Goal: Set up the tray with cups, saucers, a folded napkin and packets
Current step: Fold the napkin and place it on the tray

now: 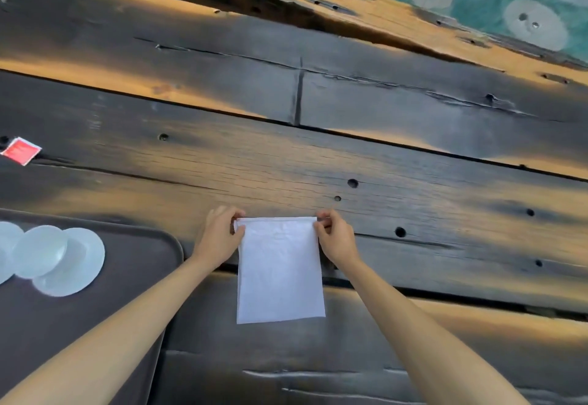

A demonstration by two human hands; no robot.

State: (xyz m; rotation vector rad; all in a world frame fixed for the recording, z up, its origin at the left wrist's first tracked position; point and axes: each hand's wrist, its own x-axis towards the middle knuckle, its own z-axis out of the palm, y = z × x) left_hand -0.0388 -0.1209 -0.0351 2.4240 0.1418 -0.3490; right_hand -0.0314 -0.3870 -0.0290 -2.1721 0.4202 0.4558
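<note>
A white napkin (280, 272) lies flat on the dark wooden table (413, 213), its far edge rolled into a narrow fold. My left hand (219, 239) pinches the far left corner of that fold and my right hand (337, 239) pinches the far right corner. At the lower left is a dark tray (143, 264) holding a white saucer (78, 264) and a white cup (39, 250) that overlaps it; another white piece is cut off at the frame's left edge. A red packet (20, 150) lies on the table at the far left.
The table is made of rough planks with gaps, cracks and small holes. Beyond its far edge at the top right is a teal patterned surface (496, 3) with pale round shapes.
</note>
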